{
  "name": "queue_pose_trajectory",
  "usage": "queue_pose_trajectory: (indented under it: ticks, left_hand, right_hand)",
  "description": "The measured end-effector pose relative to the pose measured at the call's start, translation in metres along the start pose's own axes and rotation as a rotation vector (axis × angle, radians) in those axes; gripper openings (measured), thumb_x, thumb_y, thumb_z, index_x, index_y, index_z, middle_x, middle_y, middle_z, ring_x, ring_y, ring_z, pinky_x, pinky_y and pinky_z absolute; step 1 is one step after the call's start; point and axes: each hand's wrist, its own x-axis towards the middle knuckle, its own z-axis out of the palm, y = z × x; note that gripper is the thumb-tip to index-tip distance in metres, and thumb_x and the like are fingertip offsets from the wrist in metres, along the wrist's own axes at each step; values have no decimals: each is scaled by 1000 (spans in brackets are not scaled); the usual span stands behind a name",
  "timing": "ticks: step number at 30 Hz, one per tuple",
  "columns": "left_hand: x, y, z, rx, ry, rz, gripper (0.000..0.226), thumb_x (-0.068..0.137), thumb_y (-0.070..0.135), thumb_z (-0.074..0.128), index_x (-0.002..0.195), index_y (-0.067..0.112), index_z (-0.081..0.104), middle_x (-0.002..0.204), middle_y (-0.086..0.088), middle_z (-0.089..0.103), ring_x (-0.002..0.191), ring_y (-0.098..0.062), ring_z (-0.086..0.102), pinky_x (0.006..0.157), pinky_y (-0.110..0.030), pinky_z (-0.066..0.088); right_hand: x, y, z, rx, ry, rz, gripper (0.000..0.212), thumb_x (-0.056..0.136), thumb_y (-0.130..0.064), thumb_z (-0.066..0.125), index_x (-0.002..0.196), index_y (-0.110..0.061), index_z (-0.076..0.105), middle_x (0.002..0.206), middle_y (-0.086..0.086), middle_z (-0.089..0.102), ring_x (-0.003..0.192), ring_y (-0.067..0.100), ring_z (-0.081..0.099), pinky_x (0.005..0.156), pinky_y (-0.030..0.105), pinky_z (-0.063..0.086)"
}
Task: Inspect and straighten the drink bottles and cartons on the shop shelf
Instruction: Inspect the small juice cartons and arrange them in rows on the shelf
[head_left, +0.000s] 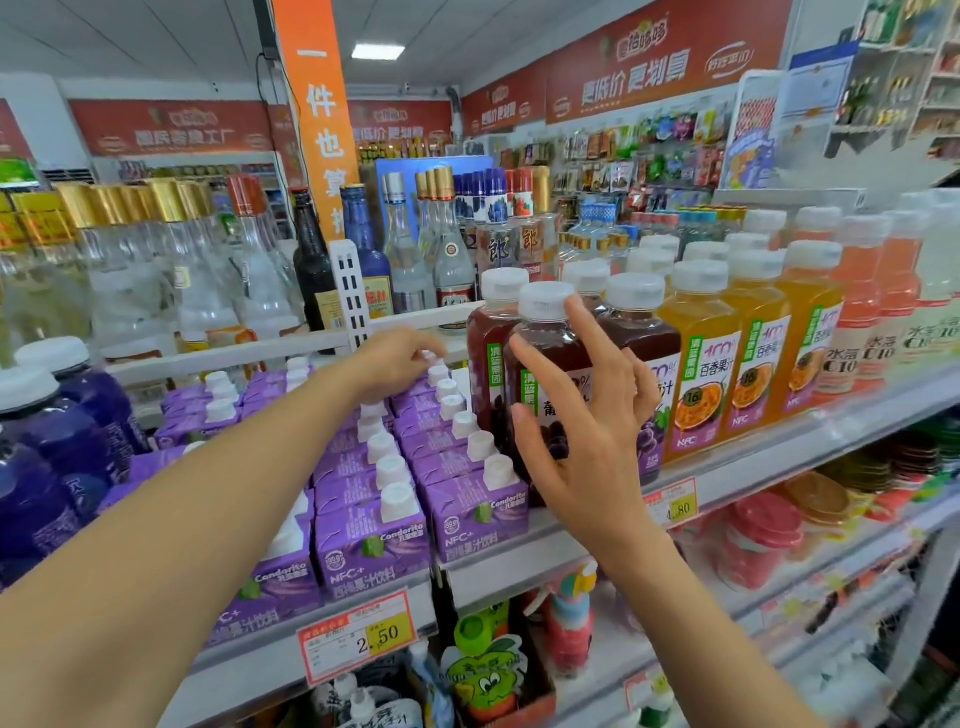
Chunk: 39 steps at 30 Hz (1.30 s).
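At the centre of the frame, the left hand (395, 358) curls its fingers onto a rear cap among the neatly rowed purple cartons (467, 512). The right hand (582, 431) is spread before the front grape juice bottle (543, 304), which juts forward, so the straightening seems unfinished.

Purple cartons (374, 540) with white screw caps stand upright in tight rows, lower centre-left. Dark grape juice bottles (550, 395), white-capped, stand upright at centre, just beside the cartons. Orange juice bottles (701, 358) line up to the right.
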Motion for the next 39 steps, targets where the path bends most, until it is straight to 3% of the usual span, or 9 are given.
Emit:
queue_pose_trajectory:
  ticks: [5, 11, 15, 21, 24, 29, 32, 35, 39]
  left_hand:
    - [7, 1, 1, 22, 108, 18, 15, 96, 18, 62, 109, 17, 71, 95, -2, 60, 99, -27, 61, 74, -26, 35]
    - [-8, 7, -14, -76, 448, -13, 20, 98, 11, 56, 113, 8, 68, 107, -14, 65, 101, -31, 59, 83, -35, 41]
    - [-33, 18, -39, -110, 623, 48, 21, 100, 13, 52, 115, 7, 66, 108, -17, 61, 97, -31, 58, 82, -38, 42]
    - [-92, 30, -43, -204, 643, 193, 19, 101, 15, 52, 113, 12, 66, 100, -14, 57, 91, -25, 56, 82, -39, 46]
    - [-118, 44, -40, -242, 632, 224, 20, 101, 16, 51, 114, 13, 67, 105, -15, 59, 93, -24, 57, 82, -34, 45]
    - [-160, 70, -36, -346, 566, 310, 17, 101, 17, 52, 111, 22, 66, 98, -2, 57, 81, 1, 53, 71, -9, 40]
    - [-181, 86, -27, -416, 509, 356, 17, 99, 20, 53, 110, 26, 66, 101, -3, 61, 85, -4, 57, 74, -14, 44]
    - [-200, 96, -15, -460, 489, 332, 16, 100, 22, 54, 109, 27, 67, 102, -5, 63, 86, -6, 59, 74, -15, 44]
    - [-227, 108, 3, -540, 495, 241, 16, 100, 21, 58, 112, 27, 67, 106, 1, 68, 93, -10, 64, 76, -23, 52]
  right_hand:
    - [1, -1, -2, -1, -14, 7, 38, 94, -22, 61, 132, -18, 62, 153, 13, 35, 136, 21, 43, 112, 46, 21]
    - [0, -1, -7, 37, -28, 9, 40, 95, -20, 59, 135, -14, 59, 153, 14, 36, 118, 24, 58, 113, 46, 21]
    - [1, -3, -13, 101, 2, 35, 42, 95, -19, 58, 137, -10, 56, 153, 18, 36, 139, 10, 31, 111, 44, 26]
    - [1, -22, -21, 261, 18, 15, 39, 96, -14, 56, 134, -4, 56, 149, 19, 39, 140, 27, 36, 113, 44, 30]
    - [-2, -37, -26, 404, -9, 19, 39, 95, -6, 59, 133, 0, 55, 145, 20, 41, 137, 27, 39, 112, 34, 33]
    - [-5, -53, -37, 565, -157, 148, 49, 99, -12, 58, 145, -5, 44, 147, 11, 43, 140, 16, 39, 113, 31, 36]
    - [-9, -57, -48, 748, -210, 336, 47, 98, -18, 60, 143, -11, 48, 127, 2, 61, 120, 9, 57, 96, 33, 51]
    - [-15, -54, -65, 952, -310, 506, 44, 96, -16, 63, 139, -11, 54, 110, 8, 65, 99, 12, 63, 82, 26, 53]
    - [-29, -54, -82, 1014, -481, 594, 39, 96, -19, 63, 134, -13, 59, 119, 15, 64, 108, 24, 64, 90, 31, 54]
